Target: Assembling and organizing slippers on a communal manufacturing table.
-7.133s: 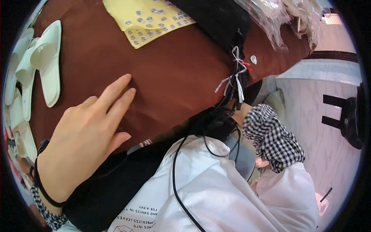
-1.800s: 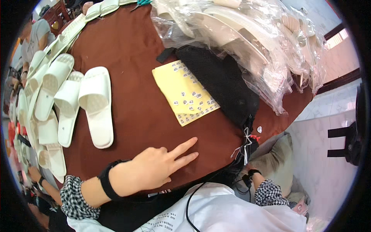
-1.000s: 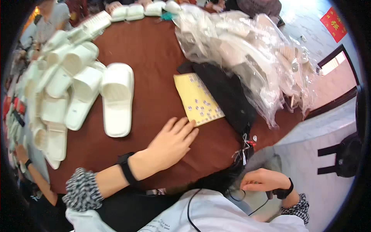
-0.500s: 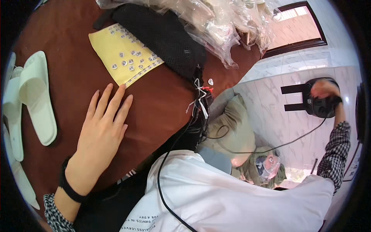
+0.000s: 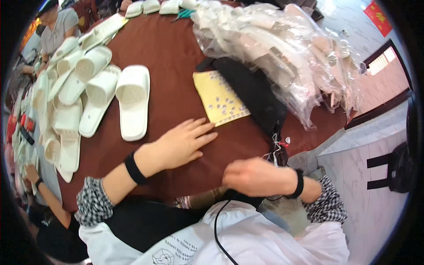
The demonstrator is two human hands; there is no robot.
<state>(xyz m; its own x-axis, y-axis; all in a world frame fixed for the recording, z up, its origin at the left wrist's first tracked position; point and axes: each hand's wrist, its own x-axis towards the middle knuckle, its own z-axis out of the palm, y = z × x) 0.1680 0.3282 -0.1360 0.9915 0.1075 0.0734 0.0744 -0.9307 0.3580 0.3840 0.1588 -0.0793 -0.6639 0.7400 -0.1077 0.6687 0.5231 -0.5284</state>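
While looking down over the brown desk (image 5: 172, 57), noted yellow sheet (image 5: 219, 98) lying flat near the middle, dotted with small pale bits, too small to tell what kind; far edge tucked against a black cloth bundle (image 5: 254, 90), near corner pointing at the body.

Left hand (image 5: 183, 143) laid palm down on the desk, fingers (image 5: 204, 129) slightly spread and straight, holding nothing; fingertips just beside the sheet's near corner, touching or not cannot be told; black band at the wrist, checked cuff behind.

Right hand (image 5: 254, 176) at the near desk edge, back of hand up, fingers curled under and hidden; pinching something or merely closed, cannot tell; hanging threads (image 5: 274, 148) from the black bundle just above it, black cable (image 5: 216, 234) running down the white garment below.

Judged as a waiting or steadying step, not a grasp: nothing lifted, sheet undisturbed; any move on the sheet calls for a short forward slide of the left fingertips and a light press, to avoid scattering the small bits.

Further out: white slippers (image 5: 131, 99) in rows left of the hand; clear bags of slippers (image 5: 282, 48) heaped at upper right; another person's hand (image 5: 32, 174) at the left rim.
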